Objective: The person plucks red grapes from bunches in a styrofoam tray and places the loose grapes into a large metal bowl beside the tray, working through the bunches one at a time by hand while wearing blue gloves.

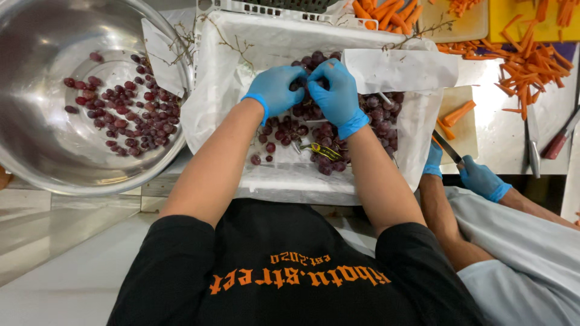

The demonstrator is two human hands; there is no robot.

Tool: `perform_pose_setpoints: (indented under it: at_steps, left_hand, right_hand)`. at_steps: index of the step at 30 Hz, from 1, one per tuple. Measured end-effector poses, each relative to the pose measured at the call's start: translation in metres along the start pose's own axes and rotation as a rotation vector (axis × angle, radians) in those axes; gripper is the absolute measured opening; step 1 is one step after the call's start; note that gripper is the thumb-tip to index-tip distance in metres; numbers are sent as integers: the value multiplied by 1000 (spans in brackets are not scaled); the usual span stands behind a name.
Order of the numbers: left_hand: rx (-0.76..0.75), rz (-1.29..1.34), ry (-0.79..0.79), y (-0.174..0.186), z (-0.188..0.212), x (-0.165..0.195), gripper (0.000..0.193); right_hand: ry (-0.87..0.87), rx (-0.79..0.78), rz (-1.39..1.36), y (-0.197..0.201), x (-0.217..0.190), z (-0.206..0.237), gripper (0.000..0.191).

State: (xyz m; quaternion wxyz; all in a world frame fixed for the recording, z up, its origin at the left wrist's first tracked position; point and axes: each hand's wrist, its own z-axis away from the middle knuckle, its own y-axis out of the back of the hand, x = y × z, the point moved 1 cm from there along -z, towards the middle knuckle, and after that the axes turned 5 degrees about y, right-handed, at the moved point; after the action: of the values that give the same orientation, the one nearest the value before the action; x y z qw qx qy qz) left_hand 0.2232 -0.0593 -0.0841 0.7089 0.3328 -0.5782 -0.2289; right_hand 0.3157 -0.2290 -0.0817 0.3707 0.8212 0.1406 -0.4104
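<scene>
Now: plucking dark red grapes (pixel 314 111) from stems.
Left blue-gloved hand (pixel 275 89): fingers pinched on cluster.
Right blue-gloved hand (pixel 335 90): likewise pinching.
Next: gentle twist, toss into steel bowl (pixel 36 151).

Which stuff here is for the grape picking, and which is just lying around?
For the grape picking:
- left hand in a blue glove
- right hand in a blue glove
- bunch of dark red grapes
- white paper-lined crate
- big shiny metal bowl with loose picked grapes

Just lying around:
- orange carrot sticks
- co-worker's knife
- yellow cutting board
</scene>
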Motion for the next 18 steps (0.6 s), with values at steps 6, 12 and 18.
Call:
perform_pose_setpoints:
  at_steps: [6,12,18]
  left_hand:
    - [12,185,-77,2,1,-4,35]
    - [119,254,-50,-15,-10,-12,29]
    - [240,309,-57,-23,-13,-15,17]
  right_hand:
    - [-41,-16,-56,-4,22,0,9]
    - [-94,1,-157,-9,30,2,15]
    - [-136,10,-62,-12,23,2,18]
